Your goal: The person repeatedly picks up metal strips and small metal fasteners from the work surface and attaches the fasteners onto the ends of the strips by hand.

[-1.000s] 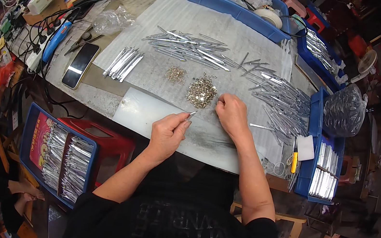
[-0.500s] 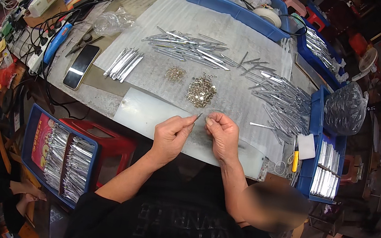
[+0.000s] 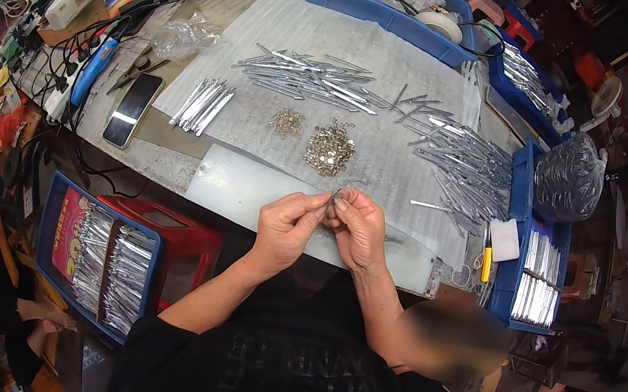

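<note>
My left hand (image 3: 283, 230) is closed in a pinch on a slim metal strip (image 3: 336, 193), of which only the dark tip shows past the fingertips. My right hand (image 3: 358, 228) meets it there, thumb and fingers pressed together around that tip; any small part in this pinch is hidden. Both hands hover over a whitish board (image 3: 240, 182) at the table's near edge. Just beyond them lie a heap of small shiny metal pieces (image 3: 329, 150) and a smaller heap of coppery bits (image 3: 287, 122).
Silvery strips lie in a far pile (image 3: 307, 76), a right-hand pile (image 3: 467, 165) and a neat left row (image 3: 203, 107). A phone (image 3: 133, 110) rests at left. Blue trays (image 3: 517, 224) line the right side; another strip-filled tray (image 3: 154, 286) sits on a red stool (image 3: 198, 248).
My right hand has moved left and closed the gap, so its fingertips now meet those of my left hand at the strip's tip. My left hand stays nearly in place.
</note>
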